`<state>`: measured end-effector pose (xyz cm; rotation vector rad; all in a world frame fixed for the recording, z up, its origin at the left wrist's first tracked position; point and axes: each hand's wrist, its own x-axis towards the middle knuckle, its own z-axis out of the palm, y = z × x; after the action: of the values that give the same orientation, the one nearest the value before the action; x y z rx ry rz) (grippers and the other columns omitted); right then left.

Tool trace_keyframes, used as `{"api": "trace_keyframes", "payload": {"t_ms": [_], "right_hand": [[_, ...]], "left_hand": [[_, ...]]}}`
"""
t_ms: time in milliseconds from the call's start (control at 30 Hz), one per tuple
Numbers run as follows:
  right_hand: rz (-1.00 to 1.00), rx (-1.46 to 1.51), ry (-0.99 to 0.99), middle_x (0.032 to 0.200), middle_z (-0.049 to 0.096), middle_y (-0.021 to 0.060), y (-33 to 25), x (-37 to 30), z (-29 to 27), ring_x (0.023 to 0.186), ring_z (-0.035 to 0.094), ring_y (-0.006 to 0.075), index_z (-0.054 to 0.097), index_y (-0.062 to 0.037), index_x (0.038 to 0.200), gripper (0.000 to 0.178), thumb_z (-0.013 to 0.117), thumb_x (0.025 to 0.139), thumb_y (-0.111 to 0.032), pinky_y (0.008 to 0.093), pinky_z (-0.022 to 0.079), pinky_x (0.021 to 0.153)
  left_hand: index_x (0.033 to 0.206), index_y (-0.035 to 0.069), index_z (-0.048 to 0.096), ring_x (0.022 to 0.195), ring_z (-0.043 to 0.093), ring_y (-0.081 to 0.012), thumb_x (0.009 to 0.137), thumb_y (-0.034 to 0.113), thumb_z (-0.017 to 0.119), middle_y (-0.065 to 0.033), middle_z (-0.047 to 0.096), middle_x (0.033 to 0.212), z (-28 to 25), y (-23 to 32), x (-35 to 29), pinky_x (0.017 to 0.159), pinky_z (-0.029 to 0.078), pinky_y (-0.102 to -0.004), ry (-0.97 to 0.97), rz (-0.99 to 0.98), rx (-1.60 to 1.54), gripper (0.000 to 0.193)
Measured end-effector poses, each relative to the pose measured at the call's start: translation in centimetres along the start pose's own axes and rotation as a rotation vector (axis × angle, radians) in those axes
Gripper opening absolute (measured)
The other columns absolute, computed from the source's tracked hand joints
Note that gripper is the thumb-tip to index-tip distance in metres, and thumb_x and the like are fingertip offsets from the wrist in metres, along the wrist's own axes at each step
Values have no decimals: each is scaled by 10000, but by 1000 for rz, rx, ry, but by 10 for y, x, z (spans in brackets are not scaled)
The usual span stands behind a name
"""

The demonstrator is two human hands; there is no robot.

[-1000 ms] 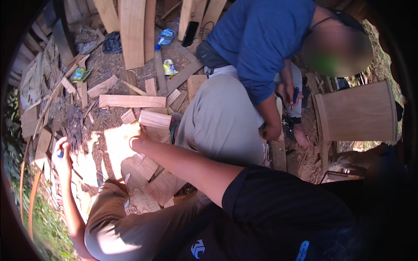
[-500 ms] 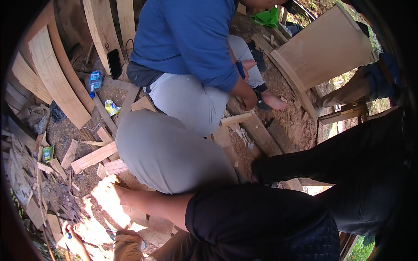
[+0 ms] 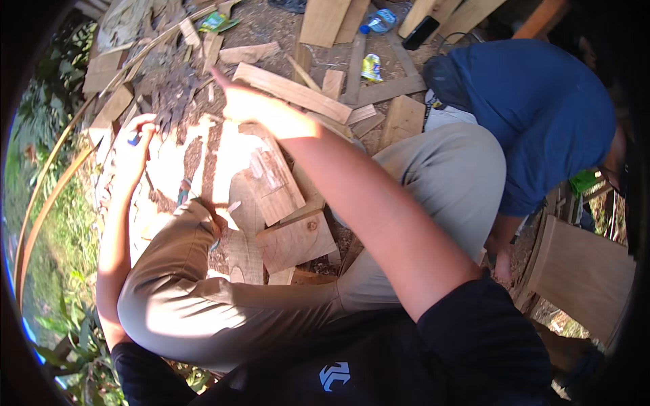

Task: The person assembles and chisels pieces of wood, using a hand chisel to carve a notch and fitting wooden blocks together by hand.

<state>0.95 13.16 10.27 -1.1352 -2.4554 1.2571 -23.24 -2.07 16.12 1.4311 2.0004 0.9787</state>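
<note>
My left hand is raised at the left, its fingers curled round a small blue object whose kind I cannot make out. Across the picture, my right arm reaches to the upper left. My right hand has a finger stretched out over the littered ground, close to a long wooden strip; glare washes out its other fingers, and nothing shows in it. Below it lie a sunlit wooden board and a short wooden block, in front of my bent legs.
At the right, a co-worker in a blue top sits bent over beside a wooden panel. Behind are a plastic bottle, a phone, a yellow wrapper and a green packet. Plants border the left side.
My view has swung left, so the co-worker now appears farther right. Both my arms show more fully. The small blue object is still in my left hand.
</note>
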Motion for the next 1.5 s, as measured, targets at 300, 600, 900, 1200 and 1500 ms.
{"api": "trace_keyframes", "payload": {"t_ms": [300,600,900,1200,1500], "right_hand": [[-242,-484,-508,992,727,114,70,-24,26,950,689,316,691,-128,1031,193,580,883,-182,439,527,823],[-281,-679,-441,1034,660,140,75,-45,63,967,653,306,625,-63,1142,255,510,926,-133,420,523,822],[-790,-298,-77,854,690,75,109,-46,70,718,656,172,689,-76,1115,279,521,979,-251,368,530,655],[103,46,-120,1250,593,180,70,-7,32,1119,599,260,363,-7,1489,728,697,866,-179,354,494,927],[65,-484,-93,1517,348,270,87,-35,80,1401,359,425,359,-93,1510,955,663,796,-650,542,328,1141]], "left_hand": [[1188,163,676,559,468,-7,975,244,611,44,689,859,-13,-9,-27,496,392,-200,-26,22,22,237],[1231,195,662,568,475,-12,989,303,605,58,701,912,-9,2,-30,513,412,-190,-18,44,129,271],[1205,201,687,539,494,-15,976,305,628,54,667,813,-15,7,-26,494,411,-193,7,151,81,258],[1193,197,696,530,481,-8,968,281,638,64,604,695,-22,22,-29,479,376,-195,0,74,44,247],[1207,139,678,568,467,-13,974,259,617,51,667,857,-44,12,-32,513,391,-188,163,26,-32,269]]}}
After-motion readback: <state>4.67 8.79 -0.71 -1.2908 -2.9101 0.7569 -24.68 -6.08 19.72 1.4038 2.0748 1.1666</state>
